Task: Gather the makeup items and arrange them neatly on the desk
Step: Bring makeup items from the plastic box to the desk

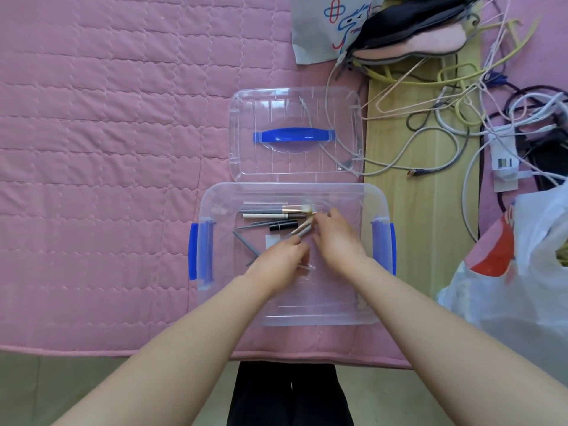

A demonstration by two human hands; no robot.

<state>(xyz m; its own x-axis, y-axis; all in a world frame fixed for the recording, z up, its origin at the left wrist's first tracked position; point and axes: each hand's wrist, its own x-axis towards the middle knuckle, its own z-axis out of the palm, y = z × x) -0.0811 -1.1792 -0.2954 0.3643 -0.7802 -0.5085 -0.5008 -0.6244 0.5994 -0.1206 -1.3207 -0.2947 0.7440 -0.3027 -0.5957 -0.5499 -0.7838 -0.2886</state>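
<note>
Inside the clear plastic bin [215, 198], both hands, left hand [281, 262] and right hand [336, 238], pinched slim grey-handled brushes [299, 230], apparently gathering them together.

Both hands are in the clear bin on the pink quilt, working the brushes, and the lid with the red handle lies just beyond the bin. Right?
Not quite: the handle on the lid is blue, not red, as the head view shows. The rest holds: the left hand and right hand are in the clear bin on the pink quilt, at the brushes.
</note>
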